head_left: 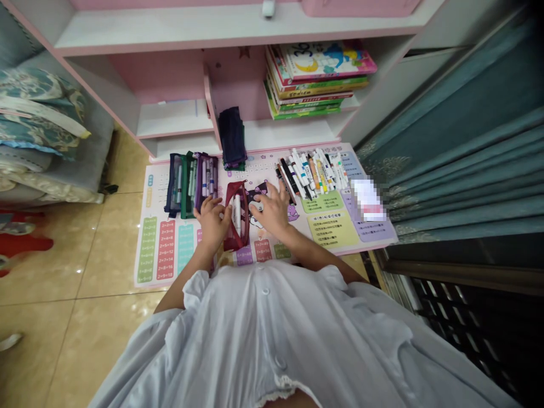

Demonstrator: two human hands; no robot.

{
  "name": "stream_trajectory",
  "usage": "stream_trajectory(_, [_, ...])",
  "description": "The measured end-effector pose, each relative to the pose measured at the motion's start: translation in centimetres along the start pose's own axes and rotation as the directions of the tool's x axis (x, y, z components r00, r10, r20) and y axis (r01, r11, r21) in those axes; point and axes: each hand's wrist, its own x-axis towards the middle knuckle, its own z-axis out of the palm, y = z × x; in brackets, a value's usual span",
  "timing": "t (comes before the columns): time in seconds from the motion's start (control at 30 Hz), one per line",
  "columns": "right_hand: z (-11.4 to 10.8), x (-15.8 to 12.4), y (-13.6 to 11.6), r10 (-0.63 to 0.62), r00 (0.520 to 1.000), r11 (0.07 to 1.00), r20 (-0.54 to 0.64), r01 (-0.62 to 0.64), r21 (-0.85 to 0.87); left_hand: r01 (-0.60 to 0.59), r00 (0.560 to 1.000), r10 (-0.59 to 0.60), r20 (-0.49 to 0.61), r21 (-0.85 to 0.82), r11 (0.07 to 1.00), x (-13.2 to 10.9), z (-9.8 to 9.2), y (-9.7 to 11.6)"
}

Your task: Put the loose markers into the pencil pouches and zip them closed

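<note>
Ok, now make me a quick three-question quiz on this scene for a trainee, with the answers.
1. True or false: the red pouch is empty.
2. Which is nearer the loose pens: the left hand or the right hand?
3. What colours are the three filled pouches in the row left of the red one?

Key:
1. False; white pens show in it.
2. The right hand.
3. Dark blue, green and purple.

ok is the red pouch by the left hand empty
No, white pens show inside the red pouch.
</note>
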Motion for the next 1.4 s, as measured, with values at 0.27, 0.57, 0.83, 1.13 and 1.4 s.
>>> stream_trajectory(0.27, [-1.5,2.9,6.8,0.228,0.958,0.953,-0.174,-0.256,-0.162,-0.004,1.000,0.004,-0.001,-0.022,1.000,0.0,0.2,-0.1])
stream_trajectory(0.57, [-1.6,3.1,7.9,0.279,0.954,0.929,-0.111,-0.297,-0.221,-0.007,1.000,0.007,0.019,-0.007,1.000,0.1,-0.1,0.2])
stream_trajectory(0.83, [-2.9,0.3,3.2,0.124,0.989,0.992,-0.082,-0.125,-0.013,-0.006,1.000,0.006,0.015,-0.006,1.000,0.1,-0.1,0.0])
stream_trajectory(1.13, [-0.1,-2.5,-1.4,-0.109,0.988,0.979,0.112,0.087,0.183,-0.029,1.000,0.030,0.006,-0.056,0.998,0.0,0.1,0.0])
stream_trajectory(1.4, [1.4,-0.3,-2.1,-0.149,0.967,0.979,0.207,0.115,0.167,-0.037,0.999,0.036,-0.010,-0.050,0.998,-0.1,0.2,-0.3])
